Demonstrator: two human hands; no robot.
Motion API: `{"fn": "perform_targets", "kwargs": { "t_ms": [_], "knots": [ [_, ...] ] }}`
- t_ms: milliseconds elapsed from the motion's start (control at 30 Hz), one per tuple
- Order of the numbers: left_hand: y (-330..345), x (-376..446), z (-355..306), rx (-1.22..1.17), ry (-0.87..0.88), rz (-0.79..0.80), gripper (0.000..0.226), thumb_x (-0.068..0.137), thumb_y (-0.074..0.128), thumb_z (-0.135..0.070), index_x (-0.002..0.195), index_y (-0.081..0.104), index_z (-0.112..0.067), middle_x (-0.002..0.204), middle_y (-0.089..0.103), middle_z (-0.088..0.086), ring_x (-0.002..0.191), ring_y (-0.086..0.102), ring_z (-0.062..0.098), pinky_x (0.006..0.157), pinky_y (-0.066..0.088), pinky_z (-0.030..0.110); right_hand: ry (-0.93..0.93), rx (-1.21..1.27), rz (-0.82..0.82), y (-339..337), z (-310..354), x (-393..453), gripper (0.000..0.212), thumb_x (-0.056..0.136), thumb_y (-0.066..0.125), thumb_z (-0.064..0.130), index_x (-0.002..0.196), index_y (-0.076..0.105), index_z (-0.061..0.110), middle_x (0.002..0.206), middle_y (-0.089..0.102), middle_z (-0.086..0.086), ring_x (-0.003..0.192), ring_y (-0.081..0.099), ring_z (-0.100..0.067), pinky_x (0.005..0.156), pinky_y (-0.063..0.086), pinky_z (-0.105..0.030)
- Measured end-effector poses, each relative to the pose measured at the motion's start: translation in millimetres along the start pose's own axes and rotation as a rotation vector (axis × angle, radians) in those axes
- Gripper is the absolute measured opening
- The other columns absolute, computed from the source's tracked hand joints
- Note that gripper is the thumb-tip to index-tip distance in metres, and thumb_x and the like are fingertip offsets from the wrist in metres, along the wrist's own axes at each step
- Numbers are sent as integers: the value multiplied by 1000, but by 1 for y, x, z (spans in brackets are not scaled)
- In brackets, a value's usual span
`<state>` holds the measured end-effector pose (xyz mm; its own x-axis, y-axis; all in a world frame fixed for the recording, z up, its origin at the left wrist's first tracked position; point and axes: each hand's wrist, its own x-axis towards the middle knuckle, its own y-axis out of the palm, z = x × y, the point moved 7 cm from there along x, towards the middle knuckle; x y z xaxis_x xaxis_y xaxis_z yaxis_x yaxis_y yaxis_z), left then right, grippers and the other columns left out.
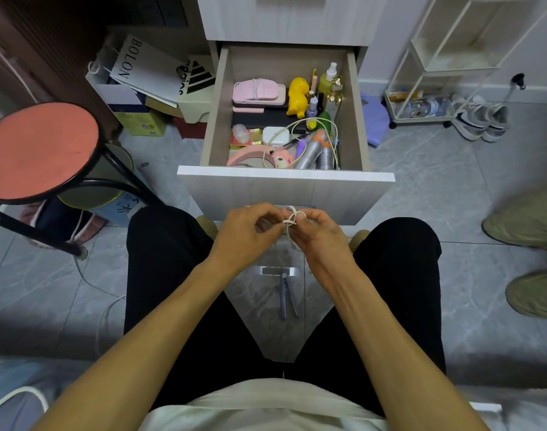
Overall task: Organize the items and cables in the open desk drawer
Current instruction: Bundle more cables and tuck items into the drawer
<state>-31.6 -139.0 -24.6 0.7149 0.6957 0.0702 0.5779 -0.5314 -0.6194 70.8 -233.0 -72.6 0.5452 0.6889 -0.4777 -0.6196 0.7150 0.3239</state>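
At the far left a stool with a round red seat is standing on the grey tiled floor. Behind it, paper bags and boxes are leaning against the drawer unit. The left hand is hovering in front of the closed face of the drawer, and its curled fingers are pinching a thin white cable. The right hand is just beside it and is pinching the same cable, so the small loops of cable are sitting between the two hands, above the knees and outside the drawer. On the floor between the legs a pair of scissors is lying.

Inside the open drawer, from left to right, a pink case with a cord wrapped around it is lying at the back. A pink roll of tape is lying at the front, near a white charger. A yellow duck toy is standing near the middle, and a green spray bottle is standing at the back right. Two silver cans are lying at the front right, and a second loose white cable is curling over them.

At the right a white wire rack is standing by the wall, and sneakers are lying beside it.
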Motion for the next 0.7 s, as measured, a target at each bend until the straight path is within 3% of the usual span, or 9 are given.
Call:
{"fn": "perform_targets", "kwargs": {
  "t_ms": [133,233,300,400,467,567,700],
  "knots": [
    [2,-2,-2,48,34,-16,14,88,72,-20,101,75,-17,89,68,-12,72,59,0,74,46,1,13,-45,-21,-2,-2,-1,5,94,61,14,93,65,12,103,72,-13,102,68,-28,93,54,-36],
    [-2,0,2,67,77,3,9,90,69,-19,98,73,-15,89,72,-5,75,63,6,75,54,21,-19,-218,-54,-7,4,-1,2,89,68,16,88,66,15,95,73,-7,93,69,-19,83,54,-29],
    [-6,2,3,93,118,30,8,91,67,-16,97,72,-14,88,72,-3,76,64,11,74,55,30,-140,-414,-38,-7,15,0,7,86,71,14,90,65,14,89,70,-2,84,66,-11,75,51,-21],
    [-9,5,-6,186,244,112,8,91,65,-11,96,71,-12,86,70,0,73,59,13,69,51,31,-485,-853,139,11,36,-2,21,86,71,12,106,66,17,101,62,3,92,58,-8,80,45,-10],
    [-11,6,-9,244,293,143,10,90,64,-9,97,71,-10,88,70,3,75,59,16,70,49,30,-639,-1121,297,25,38,-3,23,88,69,14,110,68,17,106,61,1,97,54,-11,85,43,-15],
    [-13,5,-7,274,282,164,8,93,61,-13,98,68,-12,91,68,2,80,61,19,71,51,33,-658,-1298,329,30,40,1,11,87,69,24,96,70,17,94,58,2,91,52,-15,83,47,-32],
    [-15,0,-2,251,217,143,7,95,56,-14,97,63,-14,92,64,-1,80,59,19,73,52,41,-550,-1185,257,31,45,2,15,78,75,24,74,61,22,78,53,8,70,48,-5,66,40,-19]
  ]
}}
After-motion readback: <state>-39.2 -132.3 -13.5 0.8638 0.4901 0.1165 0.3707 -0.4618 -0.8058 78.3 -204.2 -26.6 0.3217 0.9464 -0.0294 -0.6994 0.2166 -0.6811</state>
